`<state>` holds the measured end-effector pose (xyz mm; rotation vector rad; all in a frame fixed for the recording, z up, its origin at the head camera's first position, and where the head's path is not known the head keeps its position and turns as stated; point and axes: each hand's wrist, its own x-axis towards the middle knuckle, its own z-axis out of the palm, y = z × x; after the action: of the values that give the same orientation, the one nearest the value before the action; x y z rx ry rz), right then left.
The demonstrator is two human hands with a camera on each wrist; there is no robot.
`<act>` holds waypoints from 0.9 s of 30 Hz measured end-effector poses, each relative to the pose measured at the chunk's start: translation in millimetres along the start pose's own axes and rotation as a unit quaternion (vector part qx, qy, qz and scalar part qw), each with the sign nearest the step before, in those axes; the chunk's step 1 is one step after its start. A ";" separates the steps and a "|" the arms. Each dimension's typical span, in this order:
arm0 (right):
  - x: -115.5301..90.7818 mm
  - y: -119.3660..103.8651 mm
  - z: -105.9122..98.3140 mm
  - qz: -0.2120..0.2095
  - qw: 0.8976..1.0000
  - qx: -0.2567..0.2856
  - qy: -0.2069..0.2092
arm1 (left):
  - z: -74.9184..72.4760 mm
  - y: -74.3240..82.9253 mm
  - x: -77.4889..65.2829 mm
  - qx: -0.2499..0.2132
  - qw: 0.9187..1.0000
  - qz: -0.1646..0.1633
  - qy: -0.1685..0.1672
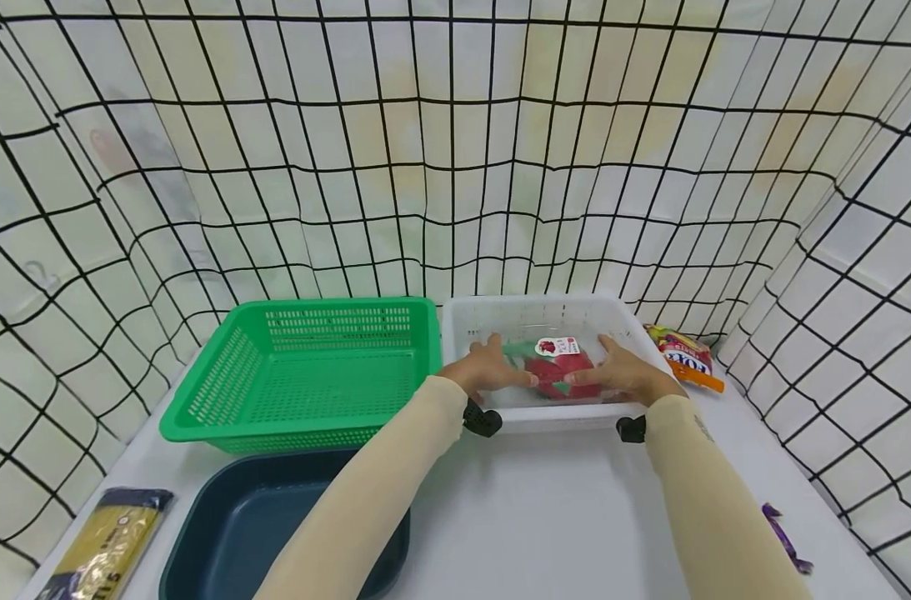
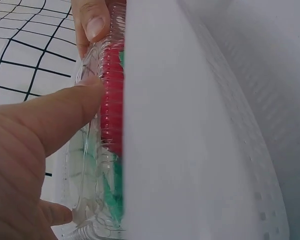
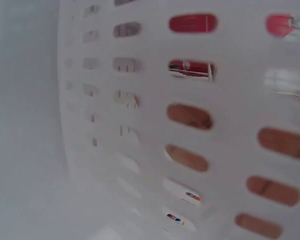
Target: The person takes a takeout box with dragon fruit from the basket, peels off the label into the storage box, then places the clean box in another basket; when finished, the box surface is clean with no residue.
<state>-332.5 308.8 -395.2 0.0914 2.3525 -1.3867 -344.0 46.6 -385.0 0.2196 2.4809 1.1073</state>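
Observation:
Inside the white slotted basket lies a clear plastic clamshell box with red and green contents and a white label. My left hand grips its left end, the thumb over the top. At the right end my right hand holds it the same way, the two thumbs pointing toward each other. In the left wrist view the clear box shows past the white basket wall, between both hands. Only slivers of skin and red show through the basket's slots in the right wrist view.
A green basket stands left of the white one, with a dark blue tray in front. A gold packet lies far left. To the right are a colorful snack bag and a purple-wrapped candy. Black netting surrounds the table.

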 end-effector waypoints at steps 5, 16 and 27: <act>0.4 0.1 0.7 -0.004 1.000 -0.006 0.003 | 0.0 -0.9 2.6 0.001 1.000 0.002 -0.003; 0.3 3.4 4.1 -0.005 1.000 -0.004 0.007 | 0.9 -4.7 5.7 -0.002 1.000 0.004 -0.014; 1.8 1.1 2.8 0.013 1.000 -0.009 0.013 | 0.9 -2.6 3.9 0.004 1.000 0.006 -0.010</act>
<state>-333.0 306.7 -398.0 0.1356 2.3761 -1.3600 -347.1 46.6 -388.7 0.2474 2.4697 1.0960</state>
